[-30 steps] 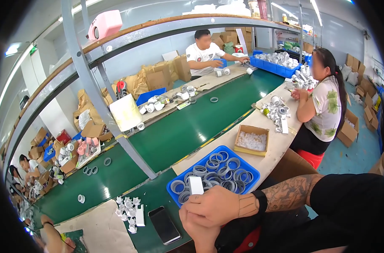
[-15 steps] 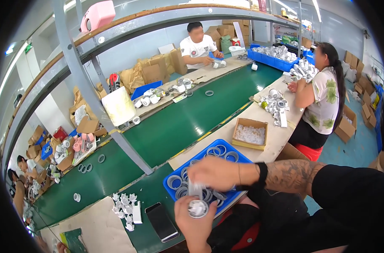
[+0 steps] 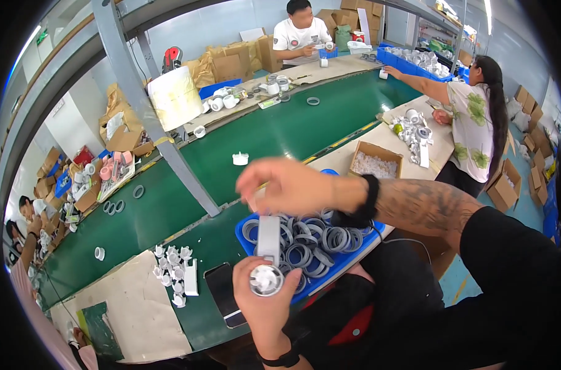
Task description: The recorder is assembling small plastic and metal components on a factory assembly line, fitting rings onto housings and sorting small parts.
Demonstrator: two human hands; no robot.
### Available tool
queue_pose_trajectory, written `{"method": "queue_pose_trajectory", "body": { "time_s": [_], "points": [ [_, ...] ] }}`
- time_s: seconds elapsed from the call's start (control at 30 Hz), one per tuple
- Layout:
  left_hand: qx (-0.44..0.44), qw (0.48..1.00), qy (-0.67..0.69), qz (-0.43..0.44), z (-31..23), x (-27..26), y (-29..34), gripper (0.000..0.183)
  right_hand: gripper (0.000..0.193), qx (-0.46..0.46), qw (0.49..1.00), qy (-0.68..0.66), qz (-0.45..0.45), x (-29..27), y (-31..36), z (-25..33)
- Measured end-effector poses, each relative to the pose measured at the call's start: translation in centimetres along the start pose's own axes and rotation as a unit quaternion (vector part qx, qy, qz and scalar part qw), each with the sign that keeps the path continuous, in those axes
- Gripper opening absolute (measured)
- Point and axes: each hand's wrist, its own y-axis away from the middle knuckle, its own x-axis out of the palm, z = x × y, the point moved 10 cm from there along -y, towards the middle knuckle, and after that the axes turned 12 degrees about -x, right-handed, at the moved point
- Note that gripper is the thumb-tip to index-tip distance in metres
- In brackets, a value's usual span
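Left hand (image 3: 263, 302) grips a white-and-grey plastic part with a round, clawed head and a flat rectangular bar (image 3: 268, 237); fingers and thumb wrap the head, bar points away. Part is held up at the near-left side of a shallow blue plastic tray (image 3: 242, 241) of grey plastic rings (image 3: 311, 243), right of a black rectangular phone (image 3: 220, 288). Right hand (image 3: 286, 185) is above the tray's far side, blurred, fingers loosely spread; looks empty. Small white toothed plastic piece (image 3: 240, 159) shows over the green belt (image 3: 265, 137); resting or airborne, can't tell.

Handling, judged: part light and stiff, smooth enough to slip a bit; thin claws inside the head probably the fragile bit. Best hold: round the head's outer rim, or the flat bar; keep off the claws.

Versus half a second ago: right hand was low at the bar over the tray, now up and away; left hand keeps its grip. Toothed piece wasn't showing there. Co-worker at right (image 3: 471, 114) now has an arm stretched toward the belt.
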Motion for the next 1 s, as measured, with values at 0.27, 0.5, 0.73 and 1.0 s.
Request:
{"method": "queue_pose_trajectory", "body": {
  "time_s": [0.27, 0.5, 0.73, 1.0],
  "points": [
    [0.059, 0.967, 0.014, 0.247, -2.2, 10.2, -4.3, 0.058, 0.029, -0.231, 0.827, 0.364, 0.360, 9.5, 9.5, 11.4],
    [0.213, 0.867, -0.026, 0.449, -14.5, 22.0, -23.1, 0.065, 0.007, -0.382, 0.737, 0.383, 0.405, 11.3, 13.4, 15.0],
    [0.351, 0.641, -0.022, 0.682, -28.1, 36.8, -25.0, 0.076, 0.009, -0.294, 0.790, 0.383, 0.377, 7.3, 15.7, 14.5],
    [0.412, 0.291, -0.196, 0.841, -33.0, 50.4, -27.0, 0.106, 0.021, -0.295, 0.844, 0.388, 0.222, 10.9, 20.6, 16.7]
  ]
}}
